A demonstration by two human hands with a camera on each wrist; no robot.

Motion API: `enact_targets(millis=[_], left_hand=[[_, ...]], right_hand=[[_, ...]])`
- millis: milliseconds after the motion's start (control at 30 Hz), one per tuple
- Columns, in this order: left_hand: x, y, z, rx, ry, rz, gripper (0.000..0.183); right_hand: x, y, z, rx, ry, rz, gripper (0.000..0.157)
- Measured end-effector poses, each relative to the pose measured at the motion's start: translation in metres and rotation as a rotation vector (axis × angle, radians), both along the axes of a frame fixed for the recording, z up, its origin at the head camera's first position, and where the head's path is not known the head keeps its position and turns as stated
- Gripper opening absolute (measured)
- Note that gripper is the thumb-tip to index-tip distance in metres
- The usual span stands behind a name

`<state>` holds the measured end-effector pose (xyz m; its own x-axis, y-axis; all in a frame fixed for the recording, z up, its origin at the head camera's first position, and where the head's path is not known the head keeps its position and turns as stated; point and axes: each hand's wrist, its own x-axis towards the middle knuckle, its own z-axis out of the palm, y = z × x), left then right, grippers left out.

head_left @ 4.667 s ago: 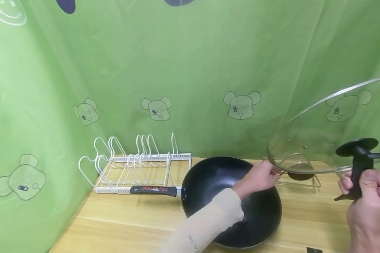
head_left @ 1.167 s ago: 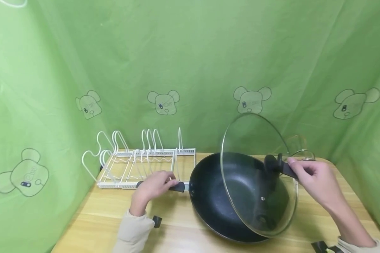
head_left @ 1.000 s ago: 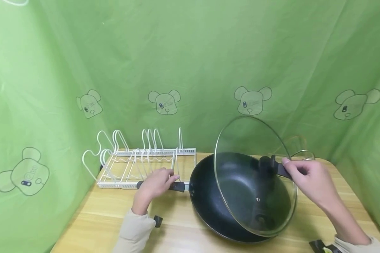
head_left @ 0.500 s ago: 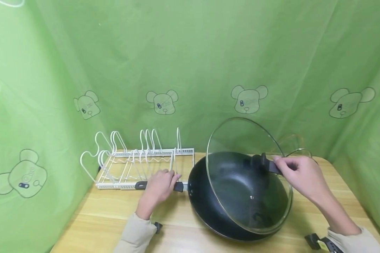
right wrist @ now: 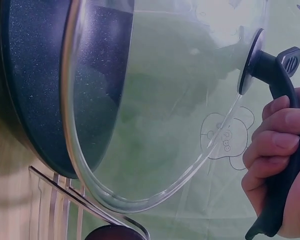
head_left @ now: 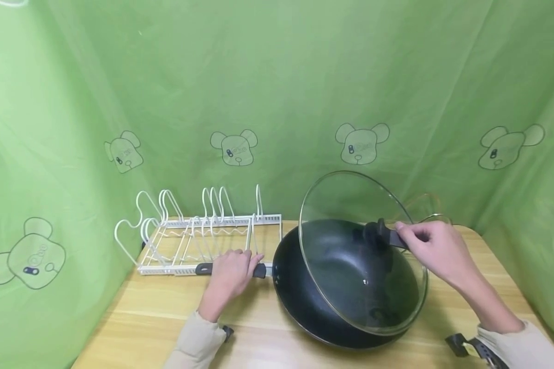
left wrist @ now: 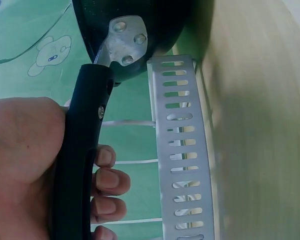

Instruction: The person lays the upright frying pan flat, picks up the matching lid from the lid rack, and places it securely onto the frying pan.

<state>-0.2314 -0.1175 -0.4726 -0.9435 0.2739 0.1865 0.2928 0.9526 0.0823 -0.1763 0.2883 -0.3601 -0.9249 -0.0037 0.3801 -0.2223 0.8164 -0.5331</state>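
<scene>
A black wok sits on the wooden table, its long black handle pointing left along the front rail of a white wire rack. My left hand grips that handle, fingers curled round it in the left wrist view. My right hand holds the black handle of a clear glass lid. The lid is tilted steeply over the wok's right part, its metal rim low at the front. Whether rim and wok touch, I cannot tell.
Behind my right hand stands a wire holder, partly hidden; a dark round piece shows beside it in the right wrist view. Green curtain with bear faces closes off the back and sides. Bare table lies at the front left.
Earliest, my left hand reached across the wok toward the wire holder; now it grips the wok handle. The lid has come from the far right to over the wok, shifting slightly left lately.
</scene>
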Motion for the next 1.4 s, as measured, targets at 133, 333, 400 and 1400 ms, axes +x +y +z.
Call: enact_targets(millis=[133, 333, 400, 1400], left_hand=[[-0.002, -0.001, -0.001, 0.013, -0.003, 0.000, 0.053], [-0.003, -0.002, -0.002, 0.008, 0.026, -0.020, 0.052], [-0.003, -0.003, -0.001, 0.006, 0.008, -0.013, 0.052], [-0.006, -0.011, 0.004, 0.017, -0.093, -0.066, 0.046]], right_hand=[[-0.004, -0.002, 0.001, 0.019, -0.011, -0.009, 0.035], [-0.010, -0.008, 0.004, 0.094, -0.022, 0.042, 0.038], [-0.012, -0.010, 0.005, 0.114, -0.032, 0.052, 0.038], [-0.029, -0.019, -0.013, 0.213, -0.100, 0.074, 0.041]])
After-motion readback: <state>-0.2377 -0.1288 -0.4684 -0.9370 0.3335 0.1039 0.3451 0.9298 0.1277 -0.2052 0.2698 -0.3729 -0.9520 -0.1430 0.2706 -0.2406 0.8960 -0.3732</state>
